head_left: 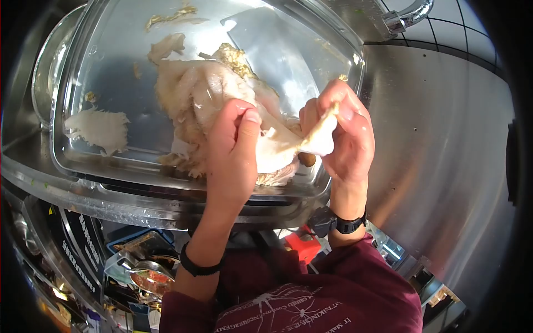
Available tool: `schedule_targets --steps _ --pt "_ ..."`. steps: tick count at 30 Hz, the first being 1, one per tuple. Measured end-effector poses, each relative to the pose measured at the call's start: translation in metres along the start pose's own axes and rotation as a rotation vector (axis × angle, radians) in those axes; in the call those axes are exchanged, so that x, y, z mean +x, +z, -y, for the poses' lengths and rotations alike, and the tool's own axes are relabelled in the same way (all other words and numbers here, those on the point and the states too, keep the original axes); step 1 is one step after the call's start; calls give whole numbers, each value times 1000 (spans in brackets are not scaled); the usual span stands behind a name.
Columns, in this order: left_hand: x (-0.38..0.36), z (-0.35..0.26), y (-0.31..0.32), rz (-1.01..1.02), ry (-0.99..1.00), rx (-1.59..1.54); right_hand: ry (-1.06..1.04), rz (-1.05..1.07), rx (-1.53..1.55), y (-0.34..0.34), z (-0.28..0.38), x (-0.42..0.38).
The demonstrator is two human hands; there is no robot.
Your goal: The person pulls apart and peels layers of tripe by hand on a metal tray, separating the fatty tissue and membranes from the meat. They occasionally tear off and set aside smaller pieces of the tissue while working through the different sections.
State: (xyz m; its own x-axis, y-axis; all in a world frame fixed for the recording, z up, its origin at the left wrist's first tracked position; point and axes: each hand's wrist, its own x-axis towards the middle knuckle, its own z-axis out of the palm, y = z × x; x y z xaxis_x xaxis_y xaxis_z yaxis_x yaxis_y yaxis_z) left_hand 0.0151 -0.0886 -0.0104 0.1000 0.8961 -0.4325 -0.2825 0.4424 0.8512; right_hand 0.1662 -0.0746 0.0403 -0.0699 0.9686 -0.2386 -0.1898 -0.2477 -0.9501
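Observation:
A large, pale, folded piece of meat that looks like tripe (191,91) lies in a metal tray (66,147). My left hand (236,150) is closed over its front part, with the thumb bent against the index finger. On the right, my right hand (350,130) pinches a whitish, yellow-edged flap of the same piece, lifted and stretched toward the tray's right side. A yellowish, bumpy lump (236,58) sits at its back edge. Torn off and flat at the left is a white scrap (100,131) with a frayed edge. The underside of the large piece is hidden.
The tray rests over a metal sink with a rounded front rim (111,202). A tap (408,16) is at the upper right. Steel counter (438,139) extends to the right. A round metal bowl (47,72) stands behind the tray's left side. Smaller scraps (172,16) lie at the back.

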Motion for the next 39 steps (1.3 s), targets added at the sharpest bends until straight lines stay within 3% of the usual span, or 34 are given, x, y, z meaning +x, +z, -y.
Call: schedule_targets --steps 3,5,8,11,12,14,15,17,21,25,28,31,33,35,39 --pt "-7 -4 2 -7 -26 1 -34 90 44 1 -1 0" --pt "-17 -3 1 -116 -96 -90 -96 118 130 5 0 1" --pt "-30 10 -11 -26 -129 -296 -121 176 287 -2 -3 2" --pt "-39 14 -9 -8 -120 -299 -116 212 443 -5 -6 4" --pt "-38 14 -8 -12 -122 -304 -98 139 539 -2 -8 4" --pt "-36 12 -3 -3 151 149 -80 75 647 -1 -11 4" --pt "-34 10 -1 -8 148 142 -74 77 642 1 -11 4" --pt "-29 5 3 71 339 372 -54 1 747 4 -13 3" --pt "-26 12 7 20 295 335 -19 -43 910 8 -14 3" --pt "-24 13 2 -17 405 207 8 -139 904 12 -9 8" --pt "-28 5 -2 -61 174 34 19 -161 738 14 -9 12" --pt "-24 -2 -10 -61 63 46 87 -149 675 16 -8 12" --pt "-20 -4 -13 -57 65 28 134 -258 516 23 -4 12" --pt "-16 -8 -14 -21 159 92 163 -277 462 24 -3 12" --pt "-11 -9 -14 26 134 37 247 -318 377 23 0 14"
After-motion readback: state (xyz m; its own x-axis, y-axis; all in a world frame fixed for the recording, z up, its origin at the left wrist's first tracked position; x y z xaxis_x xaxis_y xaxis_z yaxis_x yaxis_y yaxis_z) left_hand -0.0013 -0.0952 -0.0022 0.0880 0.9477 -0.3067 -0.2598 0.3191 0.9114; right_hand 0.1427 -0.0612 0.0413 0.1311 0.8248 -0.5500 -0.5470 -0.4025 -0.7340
